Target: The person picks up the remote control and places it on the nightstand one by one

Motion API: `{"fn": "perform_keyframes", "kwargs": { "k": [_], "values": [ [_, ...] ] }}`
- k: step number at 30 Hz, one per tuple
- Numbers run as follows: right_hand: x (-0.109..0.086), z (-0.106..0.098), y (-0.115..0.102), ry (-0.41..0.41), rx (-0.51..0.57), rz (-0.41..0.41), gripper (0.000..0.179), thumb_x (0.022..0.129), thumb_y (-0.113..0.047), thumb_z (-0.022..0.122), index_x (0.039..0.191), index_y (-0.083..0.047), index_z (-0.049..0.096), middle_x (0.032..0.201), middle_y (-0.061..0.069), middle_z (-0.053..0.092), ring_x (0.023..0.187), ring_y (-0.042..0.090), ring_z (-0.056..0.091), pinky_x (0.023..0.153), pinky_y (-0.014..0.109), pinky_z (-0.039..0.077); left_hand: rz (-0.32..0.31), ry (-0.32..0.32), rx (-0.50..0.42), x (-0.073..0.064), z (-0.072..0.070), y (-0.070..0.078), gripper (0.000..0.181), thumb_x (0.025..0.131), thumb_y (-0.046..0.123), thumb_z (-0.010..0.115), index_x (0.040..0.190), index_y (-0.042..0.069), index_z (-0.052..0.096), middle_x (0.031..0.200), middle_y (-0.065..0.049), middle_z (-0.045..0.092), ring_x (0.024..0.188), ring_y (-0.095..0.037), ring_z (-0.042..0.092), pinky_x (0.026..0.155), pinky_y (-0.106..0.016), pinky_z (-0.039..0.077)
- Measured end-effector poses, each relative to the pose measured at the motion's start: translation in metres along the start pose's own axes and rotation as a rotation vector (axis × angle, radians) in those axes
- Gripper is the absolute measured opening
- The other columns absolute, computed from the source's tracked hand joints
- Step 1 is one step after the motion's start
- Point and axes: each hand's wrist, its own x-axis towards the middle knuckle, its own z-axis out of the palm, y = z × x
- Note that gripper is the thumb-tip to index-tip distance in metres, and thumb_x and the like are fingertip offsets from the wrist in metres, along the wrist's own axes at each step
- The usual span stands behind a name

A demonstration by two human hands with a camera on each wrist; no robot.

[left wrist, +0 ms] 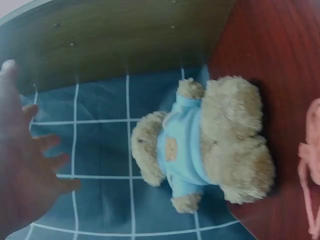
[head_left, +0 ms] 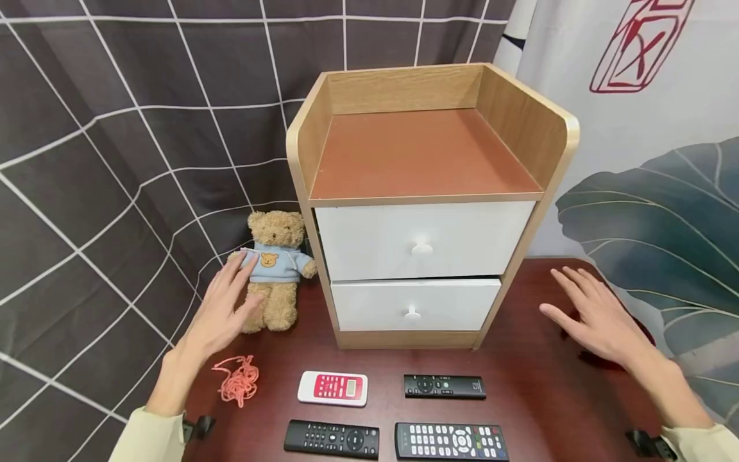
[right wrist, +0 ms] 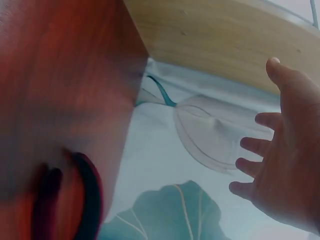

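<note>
My left hand (head_left: 222, 311) is raised on the left, fingers spread and holding nothing. In the head view it overlaps a teddy bear (head_left: 279, 301) in a light blue sweater; the left wrist view shows the bear (left wrist: 187, 140) apart from the hand (left wrist: 27, 160). On the right, my right hand (head_left: 600, 314) hovers with fingers extended, also holding nothing. Dark curved objects (right wrist: 90, 195) with a red edge lie near it, mostly hidden in the head view. Between the hands stands a small wooden cabinet (head_left: 427, 340) with two white drawers (head_left: 375, 240); a dark gap shows between them.
Before the cabinet lie a white and pink remote (head_left: 308, 387), a short black remote (head_left: 444, 386), a long black remote (head_left: 331, 439) and a grey-buttoned remote (head_left: 451, 441). A tangled pink string (head_left: 239, 383) is at left. A grid-patterned curtain (head_left: 144, 147) hangs behind the dark red table (head_left: 537, 378).
</note>
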Motion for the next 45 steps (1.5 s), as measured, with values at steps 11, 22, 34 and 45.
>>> {"fn": "perform_keyframes", "kwargs": {
  "k": [11,22,34,45],
  "values": [
    [-0.031,0.049,-0.018,-0.027,0.079,-0.038,0.069,0.093,-0.039,0.066,0.150,-0.008,0.042,0.146,0.027,0.043,0.134,0.048,0.037,0.109,0.067,0.026,0.432,0.429,-0.318,0.059,-0.018,0.041,0.084,0.095,0.065,0.044,0.139,-0.007,0.051,0.144,-0.028,0.049,0.139,-0.024,0.045,0.118,-0.029,0.031],
    [-0.053,0.097,-0.039,-0.127,0.096,-0.016,0.058,0.094,-0.045,0.063,0.137,-0.007,0.058,0.133,0.016,0.060,0.124,0.036,0.054,0.096,0.062,0.043,0.567,0.847,-0.630,0.134,-0.043,0.127,0.046,0.085,0.025,0.061,0.100,-0.018,0.058,0.108,-0.023,0.062,0.106,-0.032,0.061,0.099,-0.037,0.048],
    [-0.060,0.116,-0.058,-0.217,0.086,-0.031,0.046,0.094,-0.051,0.059,0.124,-0.017,0.066,0.118,-0.007,0.065,0.110,0.018,0.062,0.091,0.047,0.052,0.635,0.991,-0.889,0.192,-0.071,0.181,0.027,0.065,0.011,0.037,0.057,-0.014,0.044,0.085,0.003,0.055,0.082,-0.016,0.054,0.077,-0.026,0.045],
    [-0.063,0.123,-0.065,-0.128,0.053,-0.168,0.042,0.087,-0.051,0.069,0.118,-0.023,0.066,0.109,-0.016,0.061,0.101,0.007,0.057,0.085,0.038,0.051,0.634,0.919,-1.084,0.214,-0.060,0.182,0.025,0.064,0.011,0.032,0.055,-0.013,0.029,0.072,0.005,0.046,0.067,-0.014,0.044,0.066,-0.024,0.039]
  ]
}}
